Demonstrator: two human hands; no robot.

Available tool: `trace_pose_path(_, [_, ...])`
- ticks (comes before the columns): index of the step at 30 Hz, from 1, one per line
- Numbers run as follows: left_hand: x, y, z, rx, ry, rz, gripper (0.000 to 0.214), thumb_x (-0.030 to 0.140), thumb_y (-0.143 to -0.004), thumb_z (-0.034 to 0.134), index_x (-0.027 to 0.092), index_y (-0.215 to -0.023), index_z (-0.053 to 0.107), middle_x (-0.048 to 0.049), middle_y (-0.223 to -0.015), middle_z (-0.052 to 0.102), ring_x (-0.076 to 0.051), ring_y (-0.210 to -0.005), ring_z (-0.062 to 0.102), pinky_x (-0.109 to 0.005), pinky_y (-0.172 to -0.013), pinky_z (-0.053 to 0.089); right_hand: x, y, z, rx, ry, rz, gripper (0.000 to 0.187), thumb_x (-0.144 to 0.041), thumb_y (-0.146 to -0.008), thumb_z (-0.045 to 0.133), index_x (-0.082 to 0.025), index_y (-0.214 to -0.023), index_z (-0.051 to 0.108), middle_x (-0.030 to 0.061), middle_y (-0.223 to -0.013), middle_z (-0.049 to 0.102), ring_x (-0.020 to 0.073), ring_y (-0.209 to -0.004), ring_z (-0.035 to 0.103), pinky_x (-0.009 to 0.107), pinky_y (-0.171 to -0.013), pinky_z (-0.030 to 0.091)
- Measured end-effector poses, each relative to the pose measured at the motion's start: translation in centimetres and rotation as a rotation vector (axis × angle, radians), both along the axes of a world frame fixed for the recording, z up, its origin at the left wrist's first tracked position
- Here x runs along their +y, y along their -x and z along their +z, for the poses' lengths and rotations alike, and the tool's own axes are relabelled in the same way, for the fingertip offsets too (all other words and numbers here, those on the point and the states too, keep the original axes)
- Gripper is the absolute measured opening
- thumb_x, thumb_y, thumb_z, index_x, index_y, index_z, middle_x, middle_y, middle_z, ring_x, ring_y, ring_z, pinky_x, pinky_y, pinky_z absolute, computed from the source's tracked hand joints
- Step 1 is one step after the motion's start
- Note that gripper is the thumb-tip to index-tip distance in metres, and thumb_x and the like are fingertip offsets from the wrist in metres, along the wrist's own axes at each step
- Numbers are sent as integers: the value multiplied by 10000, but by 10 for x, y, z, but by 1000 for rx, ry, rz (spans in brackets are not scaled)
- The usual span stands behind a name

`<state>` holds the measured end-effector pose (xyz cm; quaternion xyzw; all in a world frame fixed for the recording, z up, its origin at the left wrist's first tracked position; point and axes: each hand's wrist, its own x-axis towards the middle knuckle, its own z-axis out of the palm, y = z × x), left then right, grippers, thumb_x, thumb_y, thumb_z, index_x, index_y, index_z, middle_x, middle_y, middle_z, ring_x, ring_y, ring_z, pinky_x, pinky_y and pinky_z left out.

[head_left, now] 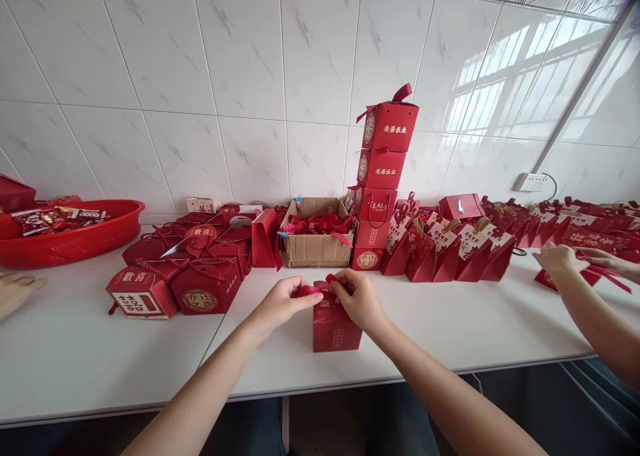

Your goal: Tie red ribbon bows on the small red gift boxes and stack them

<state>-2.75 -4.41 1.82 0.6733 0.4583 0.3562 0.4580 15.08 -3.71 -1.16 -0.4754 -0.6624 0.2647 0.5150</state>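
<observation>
A small red gift box (337, 329) stands upright on the white table in front of me. Above its top left corner, my left hand (286, 303) pinches a red ribbon (311, 291) between thumb and fingers. Over the top right of the box, my right hand (361, 301) also has its fingers closed on the ribbon, with a short red piece showing at the fingertips. Part of the box top is hidden behind my fingers.
A cardboard box (320, 251) of red ribbons stands behind, beside a tall stack of red boxes (390, 128). Finished-looking boxes (205, 286) crowd the left; a red basin (75, 243) holds wrapped sweets. Another person's hands (560, 259) work on a box at right; another hand (20, 293) shows at left.
</observation>
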Motion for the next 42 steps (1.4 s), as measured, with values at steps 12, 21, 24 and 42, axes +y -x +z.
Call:
trace_pose_path(12, [7,-17,51,-169,169,-289,304,431,-783,643,159,-907,694,-45,-825,670,-137,-700,603,-263,-699,452,-9,-3,7,-194,-104,91,135,-237,-769,580,-167,-721,684,47,-708,655,150,-606,554,251,-549,399])
trace_pose_path(21, [35,-27,39,-66,-9,-19,559,631,-792,507,211,-1145,612,-98,-1243,608,-284,-1141,555,-390,-965,397,-10,-4,11,-44,64,105,225,-335,-812,584,-185,-651,627,14,-628,652,153,-591,584,255,-565,420])
trace_pose_path(24, [30,-19,19,47,-79,-57,454,569,-767,593,193,-1007,675,-75,-1113,678,-281,-1118,562,-382,-981,383,-8,-9,13,32,115,162,189,-346,-800,597,-186,-701,612,14,-653,670,168,-632,629,257,-583,449])
trace_pose_path(42, [11,-25,-23,52,-418,155,118,303,-747,653,198,-697,678,-62,-909,728,-256,-983,643,-388,-919,470,5,-4,0,329,42,140,355,-362,-702,666,-241,-818,353,-35,-677,601,142,-556,616,272,-551,506])
